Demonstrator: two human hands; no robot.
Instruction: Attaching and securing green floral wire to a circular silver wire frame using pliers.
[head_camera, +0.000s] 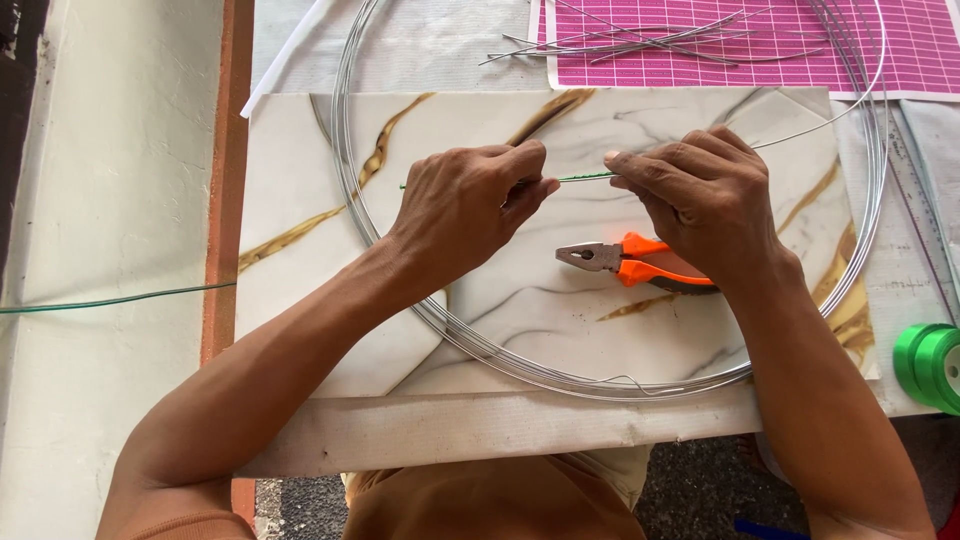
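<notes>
Here we note, nearest us, the wire coil (480, 350) lying on the marble board (300, 330). Orange pliers (625, 262) rest unused under the right hand (705, 200). Both grips pinch a green-wrapped wire (585, 177) above the board: left hand (465, 205) and right; a bare length remains. Green tape roll (930, 365) sits right. Farther off, cut wires (640, 42) on a pink mat (760, 65).
</notes>
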